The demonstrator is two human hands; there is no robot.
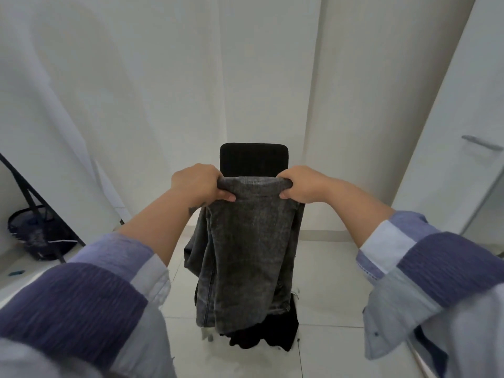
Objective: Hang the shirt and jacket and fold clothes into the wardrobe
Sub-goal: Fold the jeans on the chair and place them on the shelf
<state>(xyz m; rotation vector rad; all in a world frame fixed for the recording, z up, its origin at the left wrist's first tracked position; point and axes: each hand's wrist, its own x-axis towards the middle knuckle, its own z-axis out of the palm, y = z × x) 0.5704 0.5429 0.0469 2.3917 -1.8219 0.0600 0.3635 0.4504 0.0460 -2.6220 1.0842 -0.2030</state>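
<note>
A pair of dark grey washed jeans (245, 255) hangs doubled over in mid-air in front of me, its fold at the top. My left hand (197, 184) grips the fold's left end and my right hand (305, 184) grips its right end. Both arms are stretched forward with blue-and-white sleeves pushed up. Behind and below the jeans stands a black chair (253, 158), and dark clothing (272, 334) lies on its seat, partly hidden by the jeans.
A white wardrobe door with a metal handle (481, 143) stands at the right. White walls rise ahead. A black mesh basket (38, 236) and a dark slanted stand (30, 197) sit at the left on the pale tiled floor (327, 282).
</note>
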